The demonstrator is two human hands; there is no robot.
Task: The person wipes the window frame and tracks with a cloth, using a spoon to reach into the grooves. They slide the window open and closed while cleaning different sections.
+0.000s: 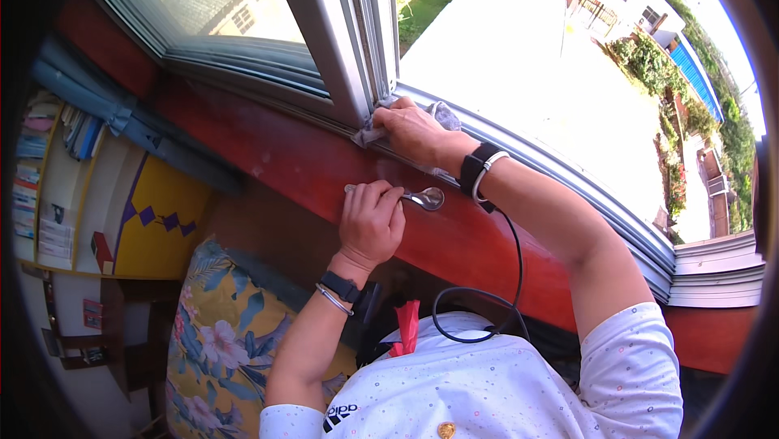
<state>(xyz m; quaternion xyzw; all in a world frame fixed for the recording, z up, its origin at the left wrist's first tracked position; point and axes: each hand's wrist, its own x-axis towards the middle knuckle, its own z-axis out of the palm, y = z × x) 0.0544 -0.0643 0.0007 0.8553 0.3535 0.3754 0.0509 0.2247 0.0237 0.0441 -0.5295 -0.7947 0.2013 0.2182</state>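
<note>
My right hand (414,132) is closed on a crumpled grey cloth (444,117) and presses it into the window track, at the foot of the upright sash frame (350,74). Part of the cloth hangs over the track's inner edge. Closer to me, my left hand (372,224) rests on the red windowsill (300,183) with its fingers curled round a metal spoon (428,198). The spoon's bowl sticks out to the right of the fingers, and the tip of its handle shows on the left.
A sliding glass pane (235,1) stands left of my right hand; the opening to its right looks onto a bright yard. A black cable (518,260) loops from my right wristband. At left are a blue curtain (122,114), a bookshelf (69,171) and a floral-covered bed (223,342).
</note>
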